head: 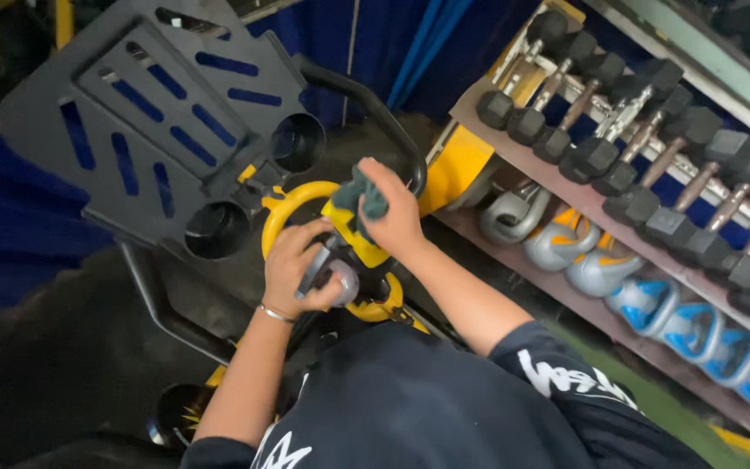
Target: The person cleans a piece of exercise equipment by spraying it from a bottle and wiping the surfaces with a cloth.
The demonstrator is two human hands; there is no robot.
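Right hand (395,215): fingers folded over a bunched grey-green cloth (363,196), pressing it against the yellow frame (366,247) of an exercise machine. The cloth sits at the top of that yellow part, just beside the curved black handlebar (373,111), and shows only between thumb and forefinger — the rest is under the palm.

Left hand (299,267): closed around a small spray bottle (330,276), grey-white body with a dark trigger head, held upright just below and left of the cloth. The fingers wrap the neck; the nozzle direction cannot be made out. A thin silver bangle (275,313) lies on the left wrist. The two hands are near each other, not touching.

Surroundings, working outward: a yellow ring-shaped grip (286,208) curves round behind the left hand. Above it stands the machine's black console panel (149,113), slotted, with two round cup holders (216,230) at its lower edge. The person wears a dark shirt (418,408) with white lettering on the sleeve.

To the right — well apart from the hands — a brown two-tier rack (566,195) runs diagonally. Upper tier: a row of black hexagonal dumbbells (644,156) with metal handles. Lower tier: kettlebells (618,274), grey with orange markings nearer the machine, grey with blue farther along. Blue curtain (392,43) behind the machine; dark floor (45,373) beneath.
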